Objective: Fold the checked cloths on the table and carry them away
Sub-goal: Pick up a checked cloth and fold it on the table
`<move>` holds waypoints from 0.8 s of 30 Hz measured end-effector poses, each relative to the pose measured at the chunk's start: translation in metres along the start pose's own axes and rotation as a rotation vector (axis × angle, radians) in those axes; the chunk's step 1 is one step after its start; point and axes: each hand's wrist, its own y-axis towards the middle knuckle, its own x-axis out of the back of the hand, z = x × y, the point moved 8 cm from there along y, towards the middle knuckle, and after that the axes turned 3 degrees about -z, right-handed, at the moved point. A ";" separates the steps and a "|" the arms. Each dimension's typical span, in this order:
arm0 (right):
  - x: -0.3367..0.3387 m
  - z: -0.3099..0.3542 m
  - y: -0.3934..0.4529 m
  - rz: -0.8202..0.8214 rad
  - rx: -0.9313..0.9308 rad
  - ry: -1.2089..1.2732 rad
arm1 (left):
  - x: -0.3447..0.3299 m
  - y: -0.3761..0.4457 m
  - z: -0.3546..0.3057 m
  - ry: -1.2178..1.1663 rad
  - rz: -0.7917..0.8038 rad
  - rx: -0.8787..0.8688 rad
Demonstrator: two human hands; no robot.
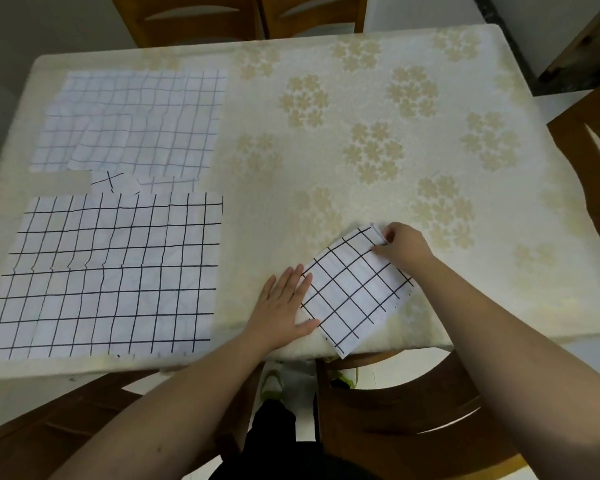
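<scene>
Pinching the far corner of the folded checked cloth (355,289), the right hand (404,247) has its fingers curled onto the fabric, while the left hand (284,303) lies flat with straight fingers pressing the cloth's left edge. That cloth sits at the near edge of the table (378,98), which wears a cream floral tablecloth. On the table's left side, an unfolded black-checked cloth (111,271) lies spread flat near the person, and a paler blue-checked cloth (136,123) lies beyond it. Wooden chairs (413,417) stand around the table.
</scene>
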 end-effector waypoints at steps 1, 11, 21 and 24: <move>0.003 0.002 -0.006 -0.013 0.013 0.032 | 0.000 0.000 0.000 -0.002 0.001 -0.001; -0.014 0.059 -0.072 -0.057 0.178 -0.001 | 0.002 0.001 0.002 -0.070 -0.003 0.002; -0.096 0.076 -0.100 -0.053 0.213 -0.204 | 0.013 0.007 0.017 -0.458 0.094 -0.030; -0.106 0.074 -0.101 -0.081 0.202 -0.222 | 0.020 0.001 0.025 -0.815 0.119 0.062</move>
